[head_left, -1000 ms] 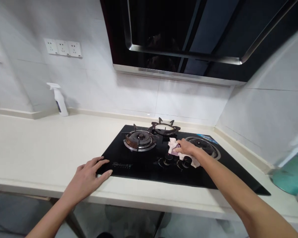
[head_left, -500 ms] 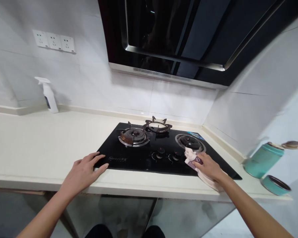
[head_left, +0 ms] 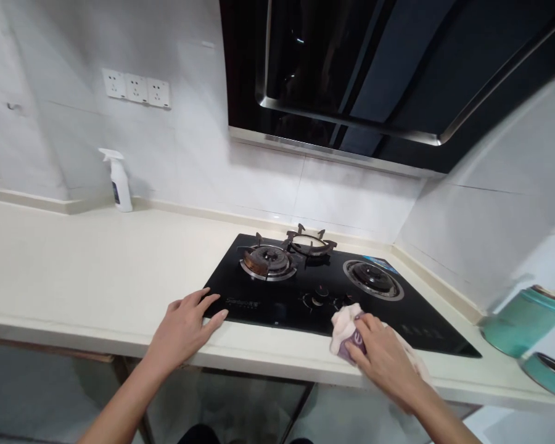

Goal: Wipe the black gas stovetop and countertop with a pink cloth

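A pale pink cloth with a purple patch [head_left: 343, 330] is bunched in my right hand [head_left: 382, 357], its tail trailing out behind the wrist. That hand presses it at the front edge of the black glass gas stove [head_left: 277, 311], just in front of a control knob partly hidden by the cloth. My left hand [head_left: 182, 327] lies with fingers spread on the front left corner of the stove and the counter, holding nothing. The left burner [head_left: 269, 260] has brown stains. A loose pan support [head_left: 311, 244] stands at the stove's back, while the right burner [head_left: 374, 279] has none over it.
A white spray bottle [head_left: 121, 185] stands by the wall on the pale counter [head_left: 97, 265]. Above the stove hangs a black range hood [head_left: 342, 74]. On the right are a teal canister [head_left: 525, 320] and a lower teal piece [head_left: 550, 373]. Wall sockets [head_left: 136, 88] are at left.
My right hand has drawn the cloth from near the right burner toward the stove's front edge. My left hand stays at the front left corner. The whole view has shifted slightly.
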A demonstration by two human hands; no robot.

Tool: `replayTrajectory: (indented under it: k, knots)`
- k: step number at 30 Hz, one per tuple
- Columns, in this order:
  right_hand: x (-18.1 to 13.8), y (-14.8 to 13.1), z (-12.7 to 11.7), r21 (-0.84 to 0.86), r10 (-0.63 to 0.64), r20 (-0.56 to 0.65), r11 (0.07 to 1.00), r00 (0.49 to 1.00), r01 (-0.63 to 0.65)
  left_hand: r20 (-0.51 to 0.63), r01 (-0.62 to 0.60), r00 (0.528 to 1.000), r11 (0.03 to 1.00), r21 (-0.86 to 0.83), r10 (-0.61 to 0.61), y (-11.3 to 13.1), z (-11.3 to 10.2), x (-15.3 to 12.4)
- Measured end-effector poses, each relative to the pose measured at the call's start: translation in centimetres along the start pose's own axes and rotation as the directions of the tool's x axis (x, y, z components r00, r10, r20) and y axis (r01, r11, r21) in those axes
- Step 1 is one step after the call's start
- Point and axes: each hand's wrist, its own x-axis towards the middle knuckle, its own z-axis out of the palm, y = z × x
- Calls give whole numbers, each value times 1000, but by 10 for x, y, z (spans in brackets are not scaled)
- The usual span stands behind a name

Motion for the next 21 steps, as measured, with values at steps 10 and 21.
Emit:
replayTrajectory:
  k: [10,21]
  knots:
    - [103,-140,-6,233,-138,127,967,982,105,-44,-26,999,999,-18,25,-2,0,-3]
    - [165,-276,0,327,-551,47,796,833,509,-82,165,977,936,-310,-199,-42,2,17]
